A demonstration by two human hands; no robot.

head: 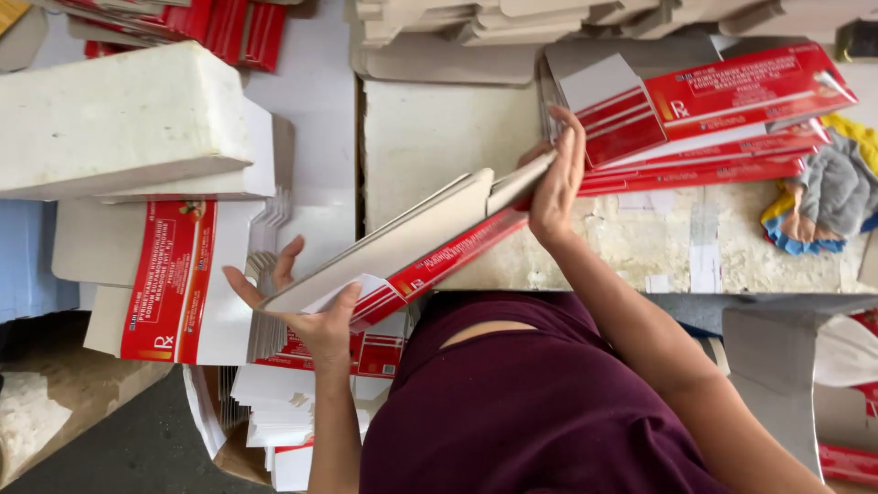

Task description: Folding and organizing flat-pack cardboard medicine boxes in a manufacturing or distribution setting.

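Carton [412, 242], flat, red-and-white, tilted: left hand [320, 320] fingers grip lower end, right hand [553, 187] fingers upper end.

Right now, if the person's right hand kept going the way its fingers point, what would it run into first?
The right hand points up and away across the table. First in its line is probably the grey flap of the fanned red-and-white flat cartons, though depth is hard to judge.
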